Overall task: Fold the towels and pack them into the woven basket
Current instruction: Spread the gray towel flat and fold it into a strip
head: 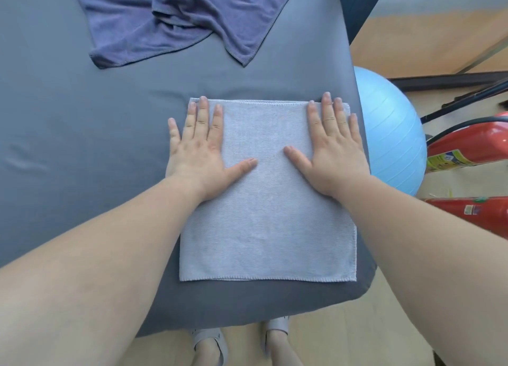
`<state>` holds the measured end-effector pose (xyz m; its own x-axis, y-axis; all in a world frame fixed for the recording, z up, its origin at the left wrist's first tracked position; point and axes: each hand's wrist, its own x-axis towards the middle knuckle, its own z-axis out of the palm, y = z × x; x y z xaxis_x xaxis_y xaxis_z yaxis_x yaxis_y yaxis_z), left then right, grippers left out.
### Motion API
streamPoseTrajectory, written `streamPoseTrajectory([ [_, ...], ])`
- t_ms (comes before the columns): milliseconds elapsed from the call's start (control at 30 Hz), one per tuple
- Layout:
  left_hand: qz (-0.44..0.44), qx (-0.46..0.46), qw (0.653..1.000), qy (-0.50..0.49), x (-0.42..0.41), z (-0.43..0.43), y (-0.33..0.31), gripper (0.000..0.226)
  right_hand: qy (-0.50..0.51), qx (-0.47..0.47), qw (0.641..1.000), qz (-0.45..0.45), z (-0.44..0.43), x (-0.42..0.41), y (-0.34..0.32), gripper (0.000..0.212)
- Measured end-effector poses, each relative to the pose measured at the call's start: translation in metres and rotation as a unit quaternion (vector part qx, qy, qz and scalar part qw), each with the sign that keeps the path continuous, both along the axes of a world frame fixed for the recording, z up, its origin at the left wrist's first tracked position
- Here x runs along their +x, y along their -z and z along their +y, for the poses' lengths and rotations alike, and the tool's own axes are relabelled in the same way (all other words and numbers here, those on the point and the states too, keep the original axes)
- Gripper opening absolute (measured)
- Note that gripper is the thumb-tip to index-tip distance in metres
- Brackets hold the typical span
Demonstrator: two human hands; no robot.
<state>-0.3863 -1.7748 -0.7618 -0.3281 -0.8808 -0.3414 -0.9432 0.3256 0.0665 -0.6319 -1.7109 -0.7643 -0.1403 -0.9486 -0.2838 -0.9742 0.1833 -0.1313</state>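
The light grey towel (pixel 268 214) lies flat on the bed (pixel 68 118), right under both hands. Its long side runs from 12 o'clock to 6 o'clock. The left hand (pixel 199 151) presses flat on its 9 o'clock edge and the right hand (pixel 332 151) on its 3 o'clock edge. Their fingers are straight and hold nothing. Both hands are just as near. The crumpled blue towel (pixel 170 21) lies at 12 o'clock. No basket shows.

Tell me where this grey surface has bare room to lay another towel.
Bare: the wide stretch of grey sheet left of the left hand and light towel, and the band between it and the crumpled dark towel. Crowded: the right side, where the right hand and light towel nearly reach the edge.
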Motion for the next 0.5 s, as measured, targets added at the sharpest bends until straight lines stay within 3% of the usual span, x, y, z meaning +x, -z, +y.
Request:
streamPoseTrajectory([
  [100,-0.01,0.006,1.0,0.009,-0.001,-0.003,-0.001,0.115,0.004,0.008,1.0,0.004,-0.007,-0.008,0.0,0.085],
  [200,-0.016,0.007,1.0,0.012,-0.001,-0.008,-0.005,0.093,0.008,0.004,1.0,0.006,-0.011,-0.006,-0.002,0.074],
  [367,-0.045,-0.12,0.991,0.037,-0.008,-0.041,-0.022,0.051,0.011,-0.064,0.998,-0.004,-0.03,-0.002,-0.01,0.057],
  [500,-0.084,-0.118,0.989,0.038,-0.015,-0.055,-0.031,0.029,-0.011,-0.072,0.997,0.001,-0.046,-0.011,-0.019,0.038],
])
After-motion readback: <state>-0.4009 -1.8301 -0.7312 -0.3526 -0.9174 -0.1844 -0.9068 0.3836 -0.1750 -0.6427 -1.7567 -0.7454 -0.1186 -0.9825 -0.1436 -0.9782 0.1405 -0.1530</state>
